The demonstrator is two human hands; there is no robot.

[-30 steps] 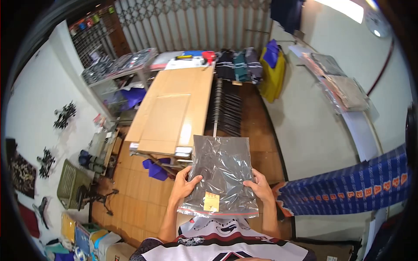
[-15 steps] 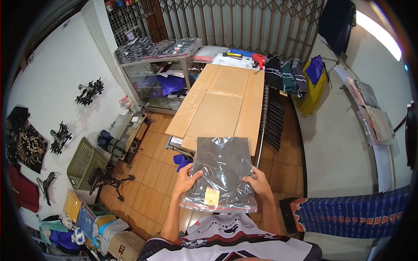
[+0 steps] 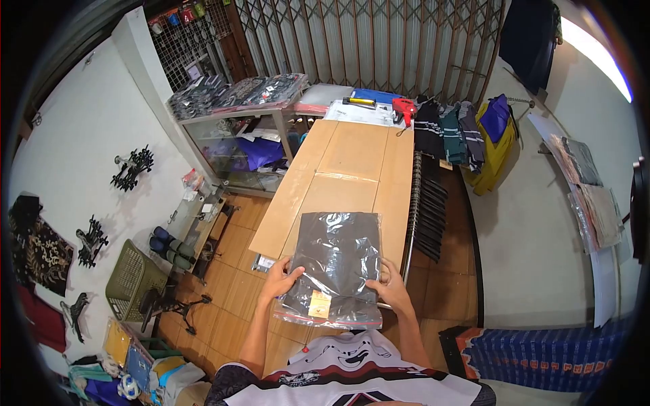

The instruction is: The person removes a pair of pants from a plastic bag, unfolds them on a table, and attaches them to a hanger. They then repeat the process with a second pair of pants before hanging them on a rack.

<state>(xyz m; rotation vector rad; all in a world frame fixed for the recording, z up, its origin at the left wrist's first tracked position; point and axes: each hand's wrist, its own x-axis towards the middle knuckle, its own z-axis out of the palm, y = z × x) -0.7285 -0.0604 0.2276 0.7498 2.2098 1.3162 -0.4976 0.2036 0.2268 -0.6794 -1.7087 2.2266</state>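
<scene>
A clear plastic packet [image 3: 336,247] with dark folded cloth inside was at the lower centre of the frame, held up in front of the near end of the cardboard-topped desk [image 3: 342,159]. The left hand [image 3: 282,279] gripped its left edge, and the right hand [image 3: 391,285] gripped its right edge; each thumb pressed on the upper face, while most of the fingers were hidden beneath or behind it.

The packet seemed light and soft, likely to sag if pinched at one corner, and its glossy film probably slid easily under the skin. The sides, about midway along, looked the best place to hold, with film and cloth caught together; the thin loose margin by the red strip [image 3: 325,322] would likely give a poorer grip.

The film was creased and threw bright glints over the matt, near-black fabric, which made a flat rectangle. A small yellowish label [image 3: 319,304] showed near the lower edge. The cardboard was smooth, tan and scored with straight folds. At the upper centre lay a hard red tool [image 3: 404,110]; a perforated green basket [image 3: 133,283] stood at the lower left.
</scene>
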